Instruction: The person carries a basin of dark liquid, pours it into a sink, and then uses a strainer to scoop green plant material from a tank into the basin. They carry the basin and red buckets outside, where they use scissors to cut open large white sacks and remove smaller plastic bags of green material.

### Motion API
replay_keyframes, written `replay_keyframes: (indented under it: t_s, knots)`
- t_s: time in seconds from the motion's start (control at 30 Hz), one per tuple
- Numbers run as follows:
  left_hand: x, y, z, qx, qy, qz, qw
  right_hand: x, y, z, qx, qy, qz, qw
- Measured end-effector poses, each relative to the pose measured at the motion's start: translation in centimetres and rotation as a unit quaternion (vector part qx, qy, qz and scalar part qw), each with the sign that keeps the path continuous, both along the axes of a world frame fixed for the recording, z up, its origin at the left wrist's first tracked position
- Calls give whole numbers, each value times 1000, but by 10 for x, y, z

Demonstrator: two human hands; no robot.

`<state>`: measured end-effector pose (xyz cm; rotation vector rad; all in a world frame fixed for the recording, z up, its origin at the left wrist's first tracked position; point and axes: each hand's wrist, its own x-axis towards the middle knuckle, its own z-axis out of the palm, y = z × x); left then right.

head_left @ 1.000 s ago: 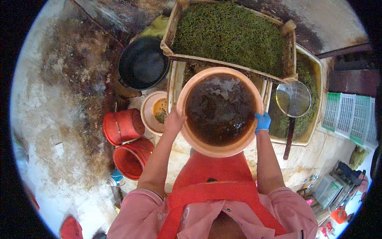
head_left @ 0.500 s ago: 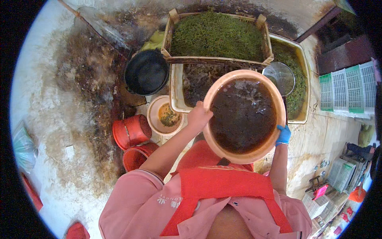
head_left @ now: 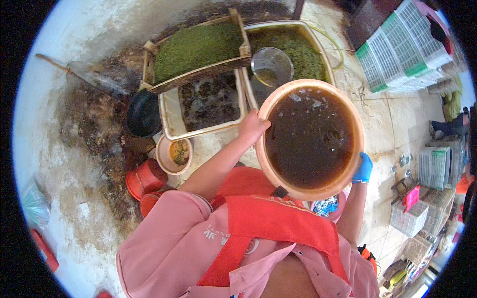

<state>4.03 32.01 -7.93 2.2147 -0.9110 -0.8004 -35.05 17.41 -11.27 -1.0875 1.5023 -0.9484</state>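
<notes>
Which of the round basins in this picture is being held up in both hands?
The large tan basin full of dark brown liquid, gripped at its rim; the small cream basin and the black basin rest on the floor.

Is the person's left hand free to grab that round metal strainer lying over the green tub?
Probably not: the left hand grips the rim of the full basin, as does the right hand. The strainer lies beyond.

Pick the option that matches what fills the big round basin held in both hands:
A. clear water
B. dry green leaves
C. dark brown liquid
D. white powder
C. The round orange-tan basin, gripped at its rim by the bare left hand and the blue-gloved right hand, holds dark brown liquid with a few floating bits; the green matter lies in the wooden tray beyond it.
</notes>
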Motion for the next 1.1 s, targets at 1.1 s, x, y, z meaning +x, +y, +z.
replay_keyframes:
  t_s: [1.1]
  knots:
    - [-245,-591,35,-197,117,21,973,-264,-519,64,-26,-114,-137,984]
